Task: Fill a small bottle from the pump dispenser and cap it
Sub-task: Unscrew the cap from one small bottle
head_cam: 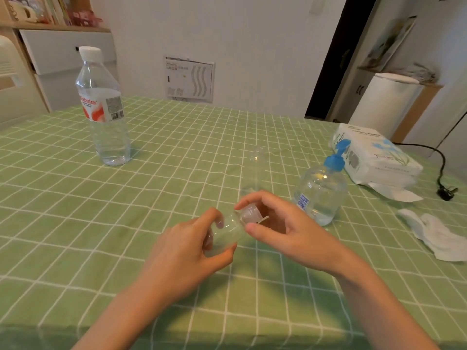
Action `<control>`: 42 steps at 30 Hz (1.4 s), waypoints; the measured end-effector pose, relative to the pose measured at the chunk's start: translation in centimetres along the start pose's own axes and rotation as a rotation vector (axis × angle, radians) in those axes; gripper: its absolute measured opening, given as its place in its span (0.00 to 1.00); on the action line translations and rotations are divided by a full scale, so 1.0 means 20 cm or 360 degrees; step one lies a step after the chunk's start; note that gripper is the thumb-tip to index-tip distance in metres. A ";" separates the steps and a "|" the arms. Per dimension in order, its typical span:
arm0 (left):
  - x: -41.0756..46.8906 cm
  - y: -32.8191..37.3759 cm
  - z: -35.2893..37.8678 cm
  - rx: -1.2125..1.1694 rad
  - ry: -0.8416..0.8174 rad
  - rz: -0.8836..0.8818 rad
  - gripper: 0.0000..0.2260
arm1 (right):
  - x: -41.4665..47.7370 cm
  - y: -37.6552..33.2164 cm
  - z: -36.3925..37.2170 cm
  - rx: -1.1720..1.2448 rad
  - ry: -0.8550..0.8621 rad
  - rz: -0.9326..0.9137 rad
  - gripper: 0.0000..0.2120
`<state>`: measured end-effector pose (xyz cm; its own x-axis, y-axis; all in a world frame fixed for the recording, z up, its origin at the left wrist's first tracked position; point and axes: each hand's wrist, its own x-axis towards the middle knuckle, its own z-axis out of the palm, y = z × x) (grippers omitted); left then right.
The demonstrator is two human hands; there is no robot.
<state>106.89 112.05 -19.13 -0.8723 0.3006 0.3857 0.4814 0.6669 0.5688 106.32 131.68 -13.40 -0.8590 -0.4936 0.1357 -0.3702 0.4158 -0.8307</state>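
Observation:
My left hand [192, 251] grips a small clear bottle [228, 229], tilted with its neck pointing up and to the right, above the green checked table [151, 198]. My right hand [280, 226] pinches the bottle's clear cap [249, 213] between thumb and forefinger at the neck. The pump dispenser [321, 188], a clear bottle with a blue pump head, stands just right of my hands. Another small clear bottle [254, 173] stands behind my hands, faint against the cloth.
A tall water bottle [102, 107] with a white cap stands at the far left. A tissue pack [376, 157] lies at the right, with crumpled tissue [439, 236] in front of it and a black cable with plug [446, 193] beside it.

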 end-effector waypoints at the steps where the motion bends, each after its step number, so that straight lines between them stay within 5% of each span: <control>1: 0.00 0.00 0.00 -0.0010 0.0003 -0.0002 0.13 | 0.00 0.00 0.00 -0.0021 -0.0008 0.0016 0.09; 18: 0.00 -0.02 -0.02 -0.0048 0.0028 0.0004 0.12 | 0.01 -0.01 -0.04 -0.0138 0.0072 0.0000 0.09; 23: 0.01 -0.06 -0.01 -0.0513 0.0131 -0.0192 0.10 | 0.05 0.03 -0.08 0.0170 0.0375 0.0000 0.09; 28: 0.04 -0.07 -0.02 -0.1047 0.0306 -0.0519 0.13 | 0.22 0.14 0.01 0.0046 0.0490 0.0235 0.10; 42: 0.04 -0.06 -0.04 -0.1192 0.0369 -0.0601 0.07 | 0.36 0.31 0.19 -0.0470 0.0494 0.0422 0.15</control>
<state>105.78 110.94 -18.84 -0.9847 -0.0512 0.1666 0.1644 0.0453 0.9854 99.17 127.75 -19.54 -0.9851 -0.1096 0.1322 -0.1705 0.7165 -0.6764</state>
